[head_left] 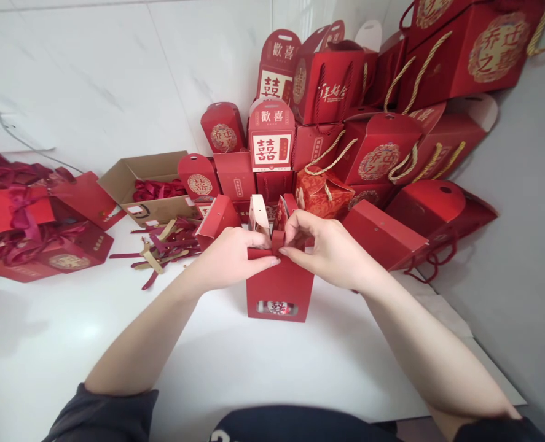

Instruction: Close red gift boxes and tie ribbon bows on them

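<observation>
A red gift box [279,279] stands upright on the white table in front of me, its top flaps raised. A small oval window near its base shows a printed double-happiness character. My left hand [228,261] grips the box's upper edge, thumb outside and fingers inside. My right hand [327,248] is closed, thumb and forefinger pinching a short red strap [278,239] at the top edge. The strap's lower end is hidden by the fingers and the box.
Stacked red gift boxes [272,138] with rope handles fill the back and right. Red and gold straps [161,248] lie loose at left, before an open cardboard carton [152,159] of dark red ribbon. Ribboned boxes [60,245] sit farther left on the white table [198,362].
</observation>
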Tool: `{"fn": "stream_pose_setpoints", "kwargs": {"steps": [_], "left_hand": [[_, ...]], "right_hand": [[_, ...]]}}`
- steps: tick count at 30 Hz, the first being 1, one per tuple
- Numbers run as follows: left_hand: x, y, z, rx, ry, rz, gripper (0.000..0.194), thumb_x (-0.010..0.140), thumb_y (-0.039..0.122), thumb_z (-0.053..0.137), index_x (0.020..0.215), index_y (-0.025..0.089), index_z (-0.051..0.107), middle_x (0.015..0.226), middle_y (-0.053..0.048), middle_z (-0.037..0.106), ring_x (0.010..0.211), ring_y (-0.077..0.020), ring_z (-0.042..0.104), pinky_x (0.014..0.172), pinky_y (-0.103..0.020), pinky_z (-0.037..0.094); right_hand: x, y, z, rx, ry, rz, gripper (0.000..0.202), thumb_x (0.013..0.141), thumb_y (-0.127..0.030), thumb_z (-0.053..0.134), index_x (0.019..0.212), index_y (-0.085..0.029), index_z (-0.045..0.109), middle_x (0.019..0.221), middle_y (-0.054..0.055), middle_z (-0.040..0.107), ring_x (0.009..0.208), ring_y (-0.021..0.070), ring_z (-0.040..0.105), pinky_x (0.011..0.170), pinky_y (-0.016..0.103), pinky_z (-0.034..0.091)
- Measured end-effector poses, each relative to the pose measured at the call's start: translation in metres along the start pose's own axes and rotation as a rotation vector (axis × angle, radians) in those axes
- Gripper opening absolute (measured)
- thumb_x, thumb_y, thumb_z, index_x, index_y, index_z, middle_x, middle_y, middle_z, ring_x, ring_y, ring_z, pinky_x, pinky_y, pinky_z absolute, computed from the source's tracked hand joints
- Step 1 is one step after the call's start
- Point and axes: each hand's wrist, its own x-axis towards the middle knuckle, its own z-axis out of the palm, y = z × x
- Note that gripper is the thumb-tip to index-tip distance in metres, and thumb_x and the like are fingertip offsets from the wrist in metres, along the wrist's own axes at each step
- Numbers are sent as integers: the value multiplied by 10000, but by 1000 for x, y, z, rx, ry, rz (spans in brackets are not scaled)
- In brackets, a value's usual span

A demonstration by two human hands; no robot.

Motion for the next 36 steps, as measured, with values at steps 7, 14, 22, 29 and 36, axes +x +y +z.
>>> {"fn": "stream_pose_setpoints", "kwargs": {"steps": [7, 14, 22, 29, 36], "left_hand": [[3, 0, 4, -50, 42, 25, 180, 801, 310, 621, 770, 147, 691, 732, -32, 683, 735, -181, 614, 667, -264, 487], [2, -1, 2, 49, -17, -33, 285, 804, 334, 601, 604, 142, 534, 564, 40, 433, 541, -76, 357, 485, -222, 263], [-1, -1, 0, 88, -65, -44, 327, 806, 318, 565, 581, 150, 398, 563, 44, 348, 557, -75, 303, 497, -241, 220], [-2, 2, -1, 130, -72, -30, 308, 795, 300, 568, 569, 145, 426, 541, 45, 376, 542, -71, 323, 498, -230, 231], [-1, 2, -1, 144, -80, -14, 281, 813, 305, 561, 598, 142, 486, 556, 41, 405, 542, -71, 342, 507, -229, 240]], "right_hand": [[0, 3, -3, 36, -6, 14, 139, 808, -170, 598, 849, -216, 474, 857, -12, 609, 770, 139, 592, 719, 273, 466], [1, 5, -4, 85, -200, 124, 232, 877, -364, 590, 1012, -222, 466, 902, 12, 632, 838, 170, 623, 753, 322, 489], [1, 8, 0, 139, -216, 83, 304, 793, -290, 703, 972, -218, 467, 896, -6, 615, 825, 147, 607, 748, 300, 500], [2, 11, -4, 235, -292, 97, 281, 801, -270, 698, 977, -217, 487, 911, -2, 617, 842, 147, 617, 771, 308, 515], [3, 16, -5, 244, -290, 93, 166, 841, -209, 623, 943, -224, 493, 924, -9, 599, 876, 148, 618, 805, 308, 507]]}}
